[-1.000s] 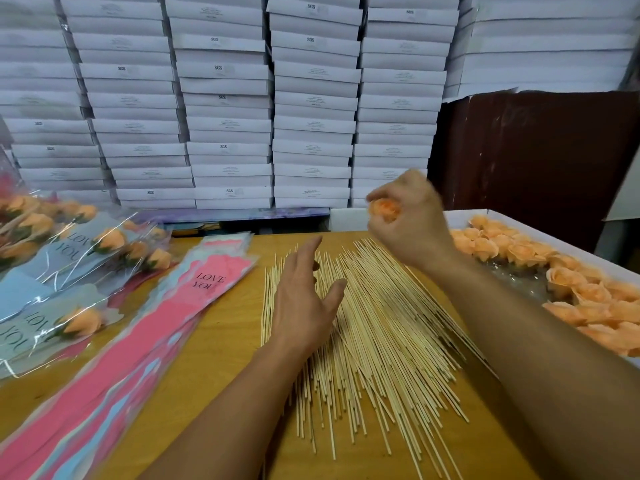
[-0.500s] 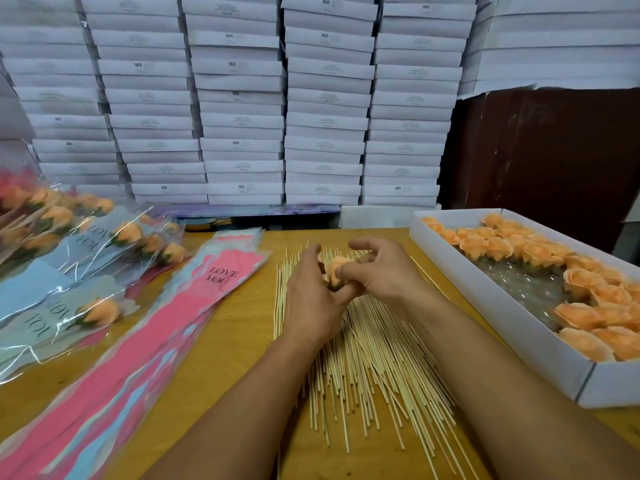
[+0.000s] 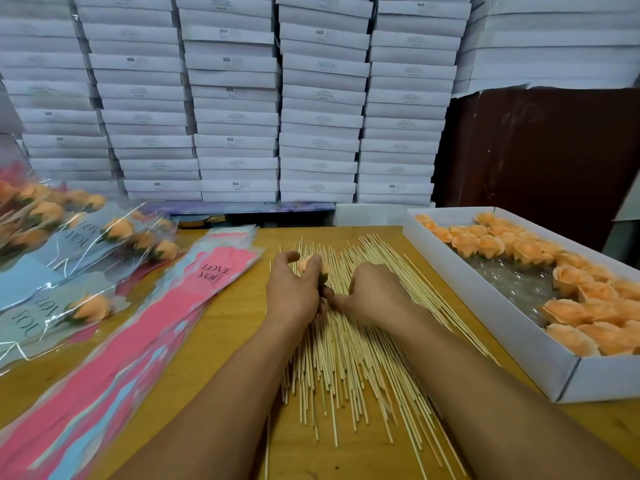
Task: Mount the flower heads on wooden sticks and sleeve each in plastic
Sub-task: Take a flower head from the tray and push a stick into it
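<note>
Left hand (image 3: 292, 289), fingers curled round a peach fabric flower head (image 3: 309, 264), base turned to 3 o'clock, probably for skewering. Right hand (image 3: 372, 292), fingers bent, contents hidden, over pale wooden sticks (image 3: 346, 358) fanned on the tabletop (image 3: 242, 306).

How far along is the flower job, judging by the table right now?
Done: a pile of sleeved peach roses lies at the far left. In hand: the left hand grips one peach flower head, while the right hand reaches into the spread of thin wooden sticks. Left: many flower heads in the white cardboard box and a stack of pink "LOVE YOU" plastic sleeves.
</note>
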